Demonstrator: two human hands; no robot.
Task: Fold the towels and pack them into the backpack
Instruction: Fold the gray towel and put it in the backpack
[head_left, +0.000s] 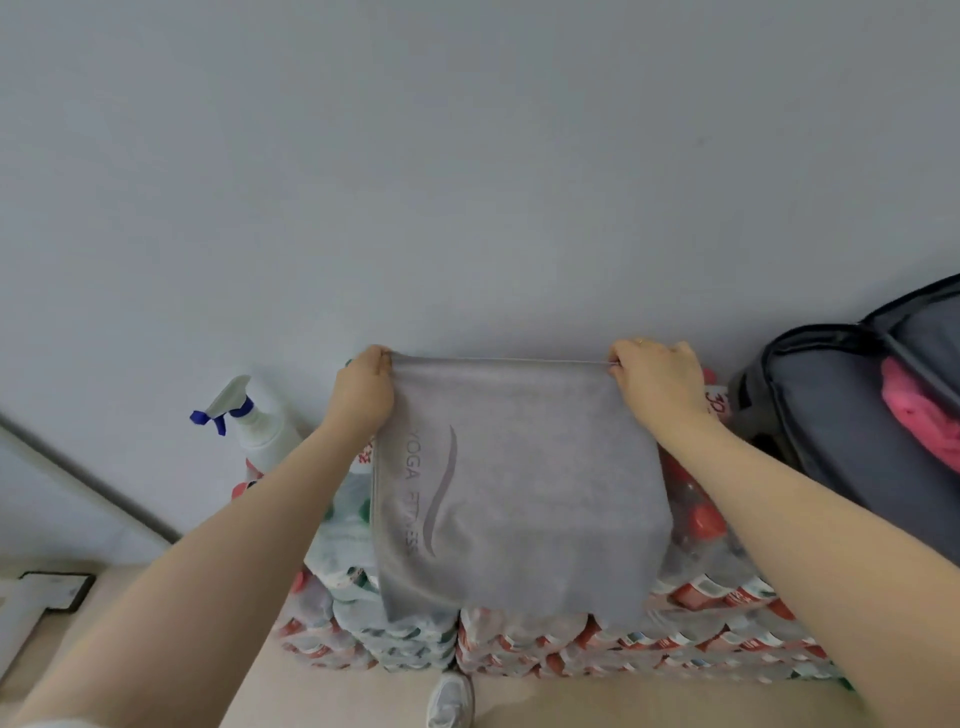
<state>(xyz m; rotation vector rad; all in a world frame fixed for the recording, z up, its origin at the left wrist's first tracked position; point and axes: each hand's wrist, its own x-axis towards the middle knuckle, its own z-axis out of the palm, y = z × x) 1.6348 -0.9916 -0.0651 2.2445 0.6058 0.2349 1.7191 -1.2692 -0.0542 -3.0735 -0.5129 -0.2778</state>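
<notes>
A grey towel (524, 499) printed "YOGA FITNESS" hangs stretched in front of me, its lower part draping over stacked bottle packs. My left hand (363, 389) pinches its top left corner and my right hand (657, 379) pinches its top right corner, so the top edge is pulled taut between them. At the right stands an open grey and black backpack (826, 421) with a pink towel (919, 421) inside it.
Shrink-wrapped packs of bottles (571, 644) with red and green caps are stacked against a plain wall. A white spray bottle (260, 421) with a blue trigger stands at their left. My shoe (452, 701) shows on the beige floor below.
</notes>
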